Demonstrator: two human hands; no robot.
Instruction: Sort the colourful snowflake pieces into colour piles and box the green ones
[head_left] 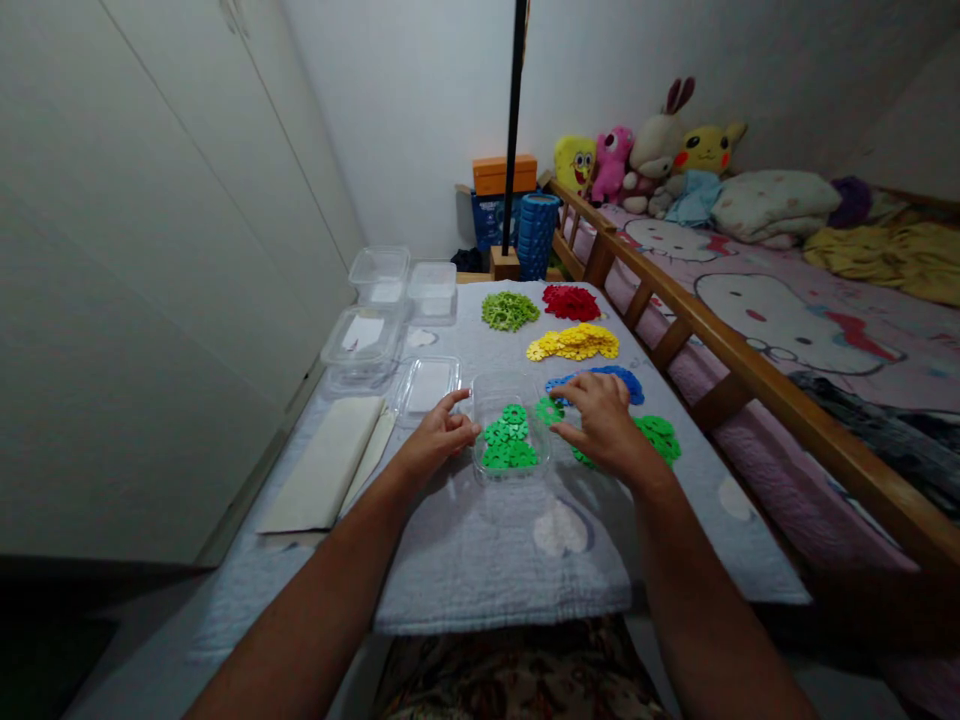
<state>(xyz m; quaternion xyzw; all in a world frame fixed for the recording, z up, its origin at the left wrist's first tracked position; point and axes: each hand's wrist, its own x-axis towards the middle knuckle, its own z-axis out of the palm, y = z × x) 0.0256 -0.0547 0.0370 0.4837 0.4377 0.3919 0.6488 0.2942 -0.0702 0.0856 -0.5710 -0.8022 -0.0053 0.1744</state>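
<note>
A clear plastic container [512, 474] stands in front of me with several green flower-shaped discs [508, 440] inside. My left hand [441, 437] is at its left side, thumb and forefinger curved against the rim. Just past the right rim, my right hand [602, 417] has a single green disc [550, 410] between thumb and forefinger. Under and beside that hand lies a pile of green discs [658, 438], partly covered by it. Blue discs [626, 382] are spread right behind the right hand.
Yellow discs [574, 343], red discs [570, 302] and light green pieces [510, 311] lie in piles farther back. Clear containers [364, 340] stand at the back left. A clear lid [429, 388] and folded beige cloth [326, 465] lie left. A wooden bed rail [705, 370] borders the right.
</note>
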